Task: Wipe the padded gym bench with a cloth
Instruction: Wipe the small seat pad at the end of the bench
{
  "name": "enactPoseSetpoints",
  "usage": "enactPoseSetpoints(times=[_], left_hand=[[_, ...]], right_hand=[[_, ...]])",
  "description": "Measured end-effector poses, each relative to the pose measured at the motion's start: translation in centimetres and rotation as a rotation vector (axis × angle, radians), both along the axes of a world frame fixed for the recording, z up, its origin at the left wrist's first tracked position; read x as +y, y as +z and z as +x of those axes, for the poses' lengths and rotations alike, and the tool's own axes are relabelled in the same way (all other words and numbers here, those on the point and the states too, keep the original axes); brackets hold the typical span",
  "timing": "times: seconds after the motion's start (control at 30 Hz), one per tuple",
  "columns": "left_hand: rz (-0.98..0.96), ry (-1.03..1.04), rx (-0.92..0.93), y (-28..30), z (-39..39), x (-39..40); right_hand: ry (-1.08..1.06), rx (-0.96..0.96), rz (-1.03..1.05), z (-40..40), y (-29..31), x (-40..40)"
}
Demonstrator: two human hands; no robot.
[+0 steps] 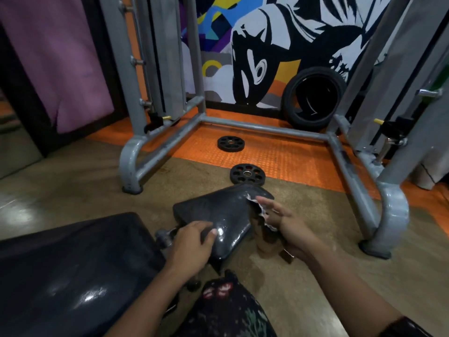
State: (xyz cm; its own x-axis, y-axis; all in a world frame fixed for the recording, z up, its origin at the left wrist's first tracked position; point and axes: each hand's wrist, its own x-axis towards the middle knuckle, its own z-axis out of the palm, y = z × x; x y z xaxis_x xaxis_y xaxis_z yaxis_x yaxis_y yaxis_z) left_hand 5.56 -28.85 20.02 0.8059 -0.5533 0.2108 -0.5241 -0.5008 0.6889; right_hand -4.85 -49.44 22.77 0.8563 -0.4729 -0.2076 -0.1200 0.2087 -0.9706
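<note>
Patterned trouser knee (228, 310), cut off at bottom edge, lies below the left hand (192, 242) gripping the seat pad's (218, 215) near corner, while the right hand (284, 222), fingers loosely spread, holds a blurred cloth (263, 215) at the pad's right edge, partly hidden behind it.

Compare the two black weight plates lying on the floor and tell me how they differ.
The far weight plate lies wholly on the orange mat, inside the grey frame; the near weight plate straddles the mat's edge and the brown floor. The near one looks bigger in the view, and the bench seat pad covers its lower rim, while the far one shows whole. Both are black, lie flat, and have a ring of holes.
</note>
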Motion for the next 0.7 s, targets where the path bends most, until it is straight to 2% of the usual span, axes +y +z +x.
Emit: enactPoseSetpoints(times=[0.17, 0.3, 0.37, 0.47, 0.6, 0.7], left_hand=[[-0.194, -0.1, 0.088, 4.7, -5.3, 3.5], [-0.403, 0.003, 0.165, 7.9, -7.9, 8.9], [-0.481, 0.103, 0.186, 8.7, -8.5, 12.0], [-0.608, 0.258, 0.235, 9.0, -8.7, 16.4], [-0.744, 0.313, 0.349, 9.5, -10.1, 21.1], [-0.73, 0.31, 0.379, 9.2, -11.6, 23.8]], right_hand=[[0.173, -0.131, 0.11, 1.1, 4.5, 10.0], [0.39, -0.24, 0.359, 0.5, 7.3, 16.6], [0.555, -0.288, 0.393, -0.3, 8.5, 19.0], [0.608, -0.301, 0.267, -0.4, 9.0, 21.8], [0.486, -0.229, -0.062, 0.8, 8.4, 25.3], [0.62, -0.117, 0.04, 1.1, 7.3, 27.5]])
